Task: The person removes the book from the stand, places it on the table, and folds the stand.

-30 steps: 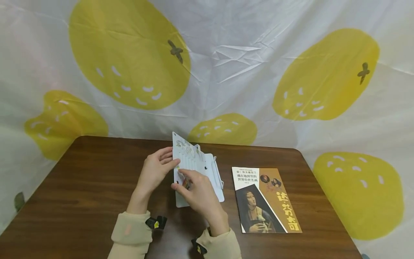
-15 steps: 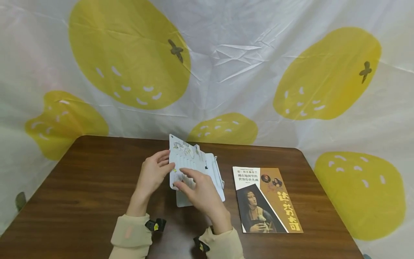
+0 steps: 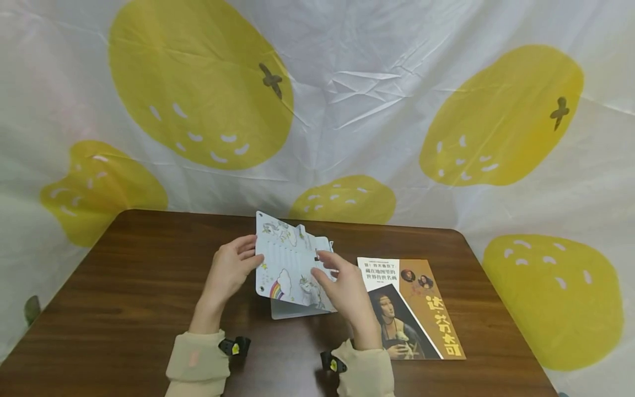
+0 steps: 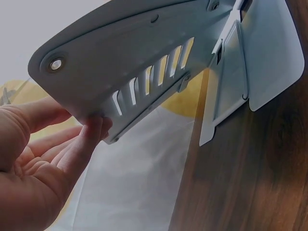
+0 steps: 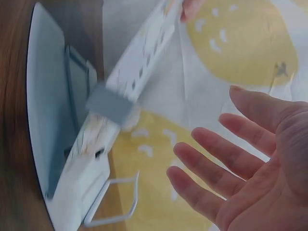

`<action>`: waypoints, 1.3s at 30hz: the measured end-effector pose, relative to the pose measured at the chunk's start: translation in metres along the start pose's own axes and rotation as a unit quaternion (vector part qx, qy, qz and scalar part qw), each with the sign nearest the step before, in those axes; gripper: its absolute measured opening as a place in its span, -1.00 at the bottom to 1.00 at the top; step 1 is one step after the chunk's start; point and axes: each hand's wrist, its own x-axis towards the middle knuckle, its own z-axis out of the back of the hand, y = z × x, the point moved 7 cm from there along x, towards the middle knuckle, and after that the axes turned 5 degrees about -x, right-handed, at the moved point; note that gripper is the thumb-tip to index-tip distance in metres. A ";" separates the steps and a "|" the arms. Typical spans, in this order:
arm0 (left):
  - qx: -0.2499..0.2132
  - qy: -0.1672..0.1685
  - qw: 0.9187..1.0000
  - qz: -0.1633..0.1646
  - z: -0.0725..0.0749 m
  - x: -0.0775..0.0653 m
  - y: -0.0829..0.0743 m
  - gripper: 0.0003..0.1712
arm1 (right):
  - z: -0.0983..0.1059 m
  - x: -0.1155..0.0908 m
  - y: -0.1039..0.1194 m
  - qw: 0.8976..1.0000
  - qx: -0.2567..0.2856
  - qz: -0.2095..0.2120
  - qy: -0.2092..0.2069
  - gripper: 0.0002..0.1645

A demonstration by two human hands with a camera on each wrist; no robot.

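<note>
On a dark brown wooden table [image 3: 149, 292], toward the far edge and left of centre, a white folding stand [image 3: 285, 259] sits with its printed panel raised at a slant above a plain lower panel [image 3: 292, 312]. Unicorns, a cloud and a rainbow decorate the raised face, and a row of narrow slots cuts through it. A person's left hand [image 3: 230, 270] pinches that panel's left edge, thumb on the printed side and fingers behind. The right hand [image 3: 347, 289] has its fingers spread and slightly bent, holding nothing; seen from above it overlaps the stand's right side, but the right wrist view shows it just beside the stand, with a gap between. That view also shows a pale wire loop [image 5: 134, 197] jutting from the stand. To the right, a book [image 3: 412, 309] lies flat, its white and ochre cover bearing Chinese characters and a painted portrait; the right forearm hides part of its left edge. Both cream sleeves [image 3: 198, 358] have a black wrist device beside the cuff. Behind everything hangs a whitish cloth [image 3: 347, 132] printed with large yellow fruits.
</note>
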 end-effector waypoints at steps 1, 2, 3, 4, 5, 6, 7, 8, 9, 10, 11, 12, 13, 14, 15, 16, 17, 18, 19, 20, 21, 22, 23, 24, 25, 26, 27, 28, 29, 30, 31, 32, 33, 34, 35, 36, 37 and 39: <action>0.002 0.001 1.000 0.000 0.000 0.000 0.000 -0.43 | 0.003 0.000 -0.004 1.000 0.000 -0.007 -0.004 -0.57; 0.004 0.001 1.000 -0.001 0.000 0.000 0.001 -0.43 | 0.005 0.000 -0.009 1.000 0.001 -0.017 -0.008 -0.56; 0.005 0.002 1.000 -0.002 0.000 0.001 0.001 -0.43 | 0.006 0.000 -0.013 1.000 0.001 -0.025 -0.010 -0.56; 0.007 0.003 1.000 -0.003 0.001 0.000 0.001 -0.42 | 0.008 -0.001 -0.017 0.999 0.000 -0.034 -0.011 -0.57; 0.010 0.004 1.000 -0.003 0.001 0.000 0.001 -0.42 | 0.009 -0.001 -0.022 0.999 0.001 -0.046 -0.012 -0.56; 0.012 0.004 1.000 -0.003 0.001 0.000 0.001 -0.42 | 0.010 -0.002 -0.026 0.998 0.002 -0.054 -0.012 -0.56; 0.015 0.005 1.000 -0.003 0.001 -0.001 0.002 -0.41 | 0.010 -0.002 -0.031 0.998 0.001 -0.061 -0.012 -0.56; 0.018 0.005 1.000 -0.002 0.001 -0.001 0.003 -0.41 | 0.010 -0.003 -0.035 0.998 0.002 -0.068 -0.010 -0.57; 0.023 0.006 1.000 -0.002 0.001 -0.002 0.003 -0.40 | 0.011 -0.004 -0.037 0.998 -0.001 -0.069 -0.010 -0.57; 0.026 0.007 1.000 0.000 0.001 -0.003 0.004 -0.40 | 0.011 -0.005 -0.041 0.998 -0.003 -0.070 -0.010 -0.58; 0.030 0.008 1.000 0.000 0.002 -0.003 0.004 -0.40 | 0.011 -0.005 -0.044 0.997 -0.004 -0.072 -0.011 -0.59; 0.033 0.008 0.999 0.001 0.002 -0.004 0.005 -0.40 | 0.012 -0.006 -0.047 0.997 -0.007 -0.073 -0.010 -0.59; 0.036 0.009 0.999 0.001 0.002 -0.004 0.005 -0.39 | 0.012 -0.006 -0.050 0.997 -0.009 -0.073 -0.008 -0.60; 0.040 0.010 0.999 0.001 0.002 -0.004 0.005 -0.39 | 0.013 -0.007 -0.053 0.997 -0.012 -0.074 -0.006 -0.60; 0.046 0.011 0.999 0.000 0.002 -0.004 0.005 -0.39 | 0.013 -0.007 -0.056 0.997 -0.015 -0.076 -0.003 -0.59; 0.051 0.011 0.999 0.001 0.002 -0.004 0.005 -0.39 | 0.013 -0.008 -0.059 0.996 -0.019 -0.082 0.001 -0.58; 0.058 0.012 0.998 0.002 0.003 -0.004 0.005 -0.39 | 0.013 -0.009 -0.063 0.996 -0.025 -0.089 0.006 -0.56; 0.065 0.012 0.998 0.004 0.003 -0.003 0.005 -0.39 | 0.013 -0.009 -0.066 0.995 -0.031 -0.095 0.012 -0.54; 0.071 0.013 0.997 0.006 0.003 -0.004 0.006 -0.39 | 0.013 -0.010 -0.069 0.994 -0.038 -0.104 0.019 -0.52; 0.076 0.014 0.997 0.008 0.004 -0.004 0.007 -0.38 | 0.012 -0.011 -0.073 0.992 -0.044 -0.112 0.025 -0.50; 0.080 0.015 0.997 0.009 0.004 -0.004 0.007 -0.38 | 0.011 -0.011 -0.076 0.991 -0.049 -0.119 0.031 -0.50; 0.083 0.016 0.996 0.010 0.004 -0.004 0.008 -0.38 | 0.011 -0.012 -0.078 0.990 -0.053 -0.125 0.036 -0.50; 0.085 0.017 0.996 0.010 0.005 -0.004 0.008 -0.38 | 0.010 -0.013 -0.080 0.990 -0.057 -0.126 0.039 -0.52; 0.085 0.018 0.996 0.010 0.005 -0.004 0.009 -0.38 | 0.009 -0.014 -0.083 0.989 -0.059 -0.129 0.042 -0.55; 0.084 0.020 0.996 0.009 0.005 -0.004 0.010 -0.39 | 0.009 -0.014 -0.084 0.989 -0.062 -0.131 0.043 -0.58; 0.084 0.020 0.996 0.009 0.005 -0.004 0.011 -0.39 | 0.008 -0.015 -0.085 0.989 -0.062 -0.129 0.044 -0.60; 0.084 0.021 0.996 0.010 0.005 -0.004 0.011 -0.39 | 0.008 -0.015 -0.086 0.989 -0.063 -0.128 0.046 -0.63; 0.084 0.022 0.996 0.011 0.006 -0.004 0.012 -0.39 | 0.007 -0.016 -0.087 0.989 -0.063 -0.128 0.047 -0.65; 0.085 0.022 0.996 0.010 0.006 -0.004 0.013 -0.39 | 0.006 -0.016 -0.088 0.988 -0.063 -0.128 0.050 -0.66; 0.086 0.022 0.996 0.011 0.006 -0.003 0.015 -0.40 | 0.005 -0.016 -0.089 0.988 -0.063 -0.131 0.053 -0.68; 0.090 0.023 0.996 0.008 0.006 -0.002 0.015 -0.41 | 0.005 -0.015 -0.089 0.988 -0.062 -0.131 0.055 -0.69; 0.091 0.022 0.996 0.008 0.007 -0.002 0.017 -0.41 | 0.004 -0.015 -0.089 0.988 -0.061 -0.132 0.058 -0.70; 0.094 0.021 0.995 0.007 0.007 -0.001 0.018 -0.42 | 0.004 -0.015 -0.089 0.987 -0.062 -0.133 0.059 -0.71; 0.095 0.020 0.995 0.007 0.007 -0.001 0.019 -0.42 | 0.004 -0.015 -0.089 0.987 -0.063 -0.134 0.061 -0.72; 0.098 0.020 0.995 0.006 0.008 0.000 0.020 -0.43 | 0.004 -0.015 -0.089 0.987 -0.063 -0.134 0.061 -0.73; 0.100 0.019 0.995 0.008 0.008 0.000 0.022 -0.44 | 0.004 -0.014 -0.088 0.987 -0.066 -0.131 0.061 -0.74; 0.101 0.019 0.995 0.009 0.008 0.001 0.023 -0.44 | 0.004 -0.014 -0.087 0.988 -0.067 -0.128 0.060 -0.75; 0.103 0.019 0.994 0.014 0.009 0.002 0.027 -0.44 | 0.004 -0.013 -0.087 0.988 -0.071 -0.123 0.057 -0.77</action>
